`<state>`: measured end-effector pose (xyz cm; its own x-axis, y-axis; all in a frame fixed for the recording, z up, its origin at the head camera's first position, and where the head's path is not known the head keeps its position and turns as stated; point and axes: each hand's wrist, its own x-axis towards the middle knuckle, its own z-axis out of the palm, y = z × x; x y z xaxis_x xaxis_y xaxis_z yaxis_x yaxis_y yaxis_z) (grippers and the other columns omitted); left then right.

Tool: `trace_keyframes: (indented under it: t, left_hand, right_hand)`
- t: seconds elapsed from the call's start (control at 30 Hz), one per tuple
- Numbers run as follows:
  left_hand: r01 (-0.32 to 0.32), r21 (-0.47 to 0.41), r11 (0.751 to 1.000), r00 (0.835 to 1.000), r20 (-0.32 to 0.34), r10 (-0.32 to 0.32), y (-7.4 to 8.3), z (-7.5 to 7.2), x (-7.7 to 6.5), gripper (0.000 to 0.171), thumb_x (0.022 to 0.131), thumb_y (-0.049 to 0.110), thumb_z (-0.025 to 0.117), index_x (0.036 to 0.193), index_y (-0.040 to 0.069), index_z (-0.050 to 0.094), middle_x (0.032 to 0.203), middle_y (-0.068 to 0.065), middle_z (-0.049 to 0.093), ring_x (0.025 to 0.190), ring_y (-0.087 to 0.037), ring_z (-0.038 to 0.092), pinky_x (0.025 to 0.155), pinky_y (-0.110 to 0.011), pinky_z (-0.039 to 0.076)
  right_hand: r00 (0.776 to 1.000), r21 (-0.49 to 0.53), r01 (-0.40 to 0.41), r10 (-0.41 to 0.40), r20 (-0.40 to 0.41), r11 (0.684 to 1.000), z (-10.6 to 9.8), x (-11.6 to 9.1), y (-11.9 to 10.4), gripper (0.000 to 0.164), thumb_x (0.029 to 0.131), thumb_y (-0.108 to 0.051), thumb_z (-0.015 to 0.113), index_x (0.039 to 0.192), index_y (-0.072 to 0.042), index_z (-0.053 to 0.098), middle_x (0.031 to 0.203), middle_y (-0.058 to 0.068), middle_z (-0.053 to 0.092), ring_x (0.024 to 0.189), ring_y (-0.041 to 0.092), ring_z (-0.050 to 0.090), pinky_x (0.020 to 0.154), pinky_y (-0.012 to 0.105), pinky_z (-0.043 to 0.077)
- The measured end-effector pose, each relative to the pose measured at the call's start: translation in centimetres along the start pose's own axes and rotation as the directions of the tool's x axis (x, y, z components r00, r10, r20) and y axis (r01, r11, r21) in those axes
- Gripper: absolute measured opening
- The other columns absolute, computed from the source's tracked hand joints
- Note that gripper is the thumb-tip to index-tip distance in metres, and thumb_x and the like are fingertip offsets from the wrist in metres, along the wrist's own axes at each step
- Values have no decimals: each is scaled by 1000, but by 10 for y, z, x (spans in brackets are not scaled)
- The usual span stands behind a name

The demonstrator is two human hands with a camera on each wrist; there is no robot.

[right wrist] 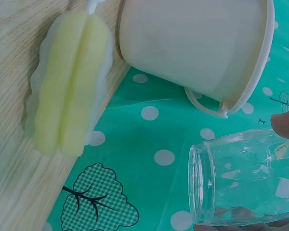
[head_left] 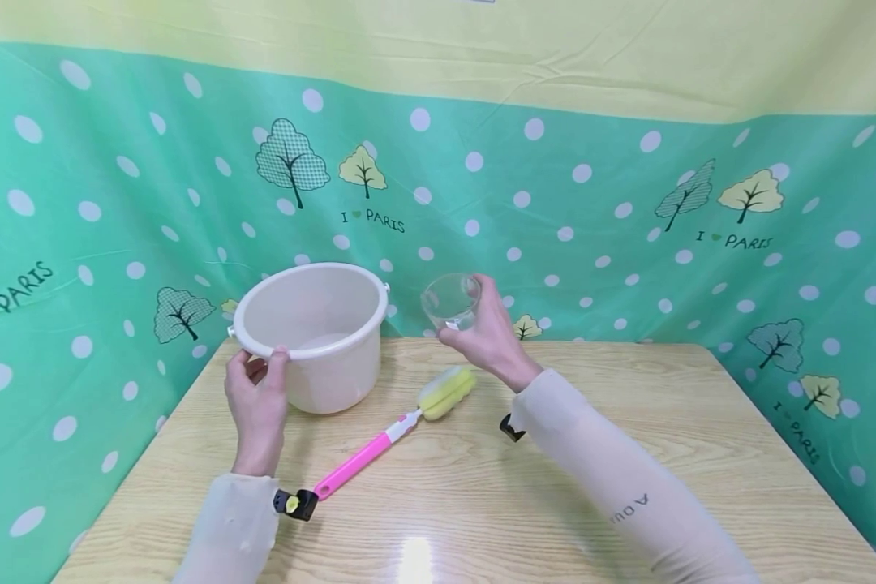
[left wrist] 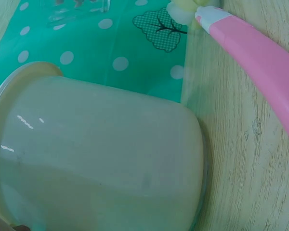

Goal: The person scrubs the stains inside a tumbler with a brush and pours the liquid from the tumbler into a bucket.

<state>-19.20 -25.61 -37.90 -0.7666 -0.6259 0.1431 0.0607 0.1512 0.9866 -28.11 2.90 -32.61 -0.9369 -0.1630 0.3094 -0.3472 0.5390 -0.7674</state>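
Note:
A clear drinking glass [head_left: 448, 302] is gripped by my right hand [head_left: 491, 334], held up off the table to the right of the bucket. In the right wrist view the glass [right wrist: 245, 178] shows its thick base, with the thumb on one side and fingertips beneath. My left hand [head_left: 257, 401] pinches the near rim of a white plastic bucket [head_left: 336, 377], which stands upright on the table. Between the hands lies a sponge brush with a pink handle [head_left: 361, 462] and a yellow-and-white sponge head [head_left: 445, 393]. In the left wrist view the bucket's side [left wrist: 101, 154] hides most of the left hand.
The wooden table [head_left: 438, 503] carries the bucket and brush. Behind and on both sides hangs a green dotted curtain [head_left: 591, 219] with printed trees, close to the bucket. The bucket's handle [right wrist: 202, 106] hangs down at its far side.

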Motion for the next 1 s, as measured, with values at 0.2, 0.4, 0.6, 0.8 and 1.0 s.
trace_keyframes:
  t: [0.2,0.4,0.6,0.8,1.0]
  left_hand:
    - [11,1,1000,1000,-3,-11,-1,0,0,62,91,44,58,139,11,37,130,-7,40,117,-20,39,100,-43,35]
    - [10,3,1000,1000,-5,-10,-1,0,0,62,92,44,58,139,10,37,131,-7,40,117,-20,39,100,-43,36]
    - [8,10,1000,1000,-1,-8,-1,-1,-1,62,92,44,57,140,11,37,131,-7,39,118,-20,39,100,-43,35]
    - [13,12,1000,1000,6,-13,0,-1,-1,63,92,46,57,140,11,36,132,-7,38,119,-21,38,101,-44,35]
    - [3,7,1000,1000,6,-3,-2,0,-1,62,92,45,57,140,11,37,131,-7,39,118,-20,39,100,-44,35]
  right_hand:
    - [1000,-5,-13,13,-9,1000,-4,-1,6,102,63,-24,80,147,-17,22,136,12,43,113,26,48,87,46,49]
    - [999,-14,-33,33,-16,999,-8,-4,13,99,66,-27,80,146,-14,24,137,14,42,118,32,47,89,50,47]
    - [999,3,-48,48,-20,999,-10,-5,21,100,66,-27,81,145,-12,23,139,16,40,122,34,45,94,51,45]
    - [996,16,-87,87,-8,996,-12,-7,32,101,67,-29,82,146,-11,22,141,19,39,126,35,43,97,53,42]
    - [993,30,-120,120,4,992,-13,-9,44,102,67,-31,83,146,-11,22,141,20,39,127,34,42,97,55,41]
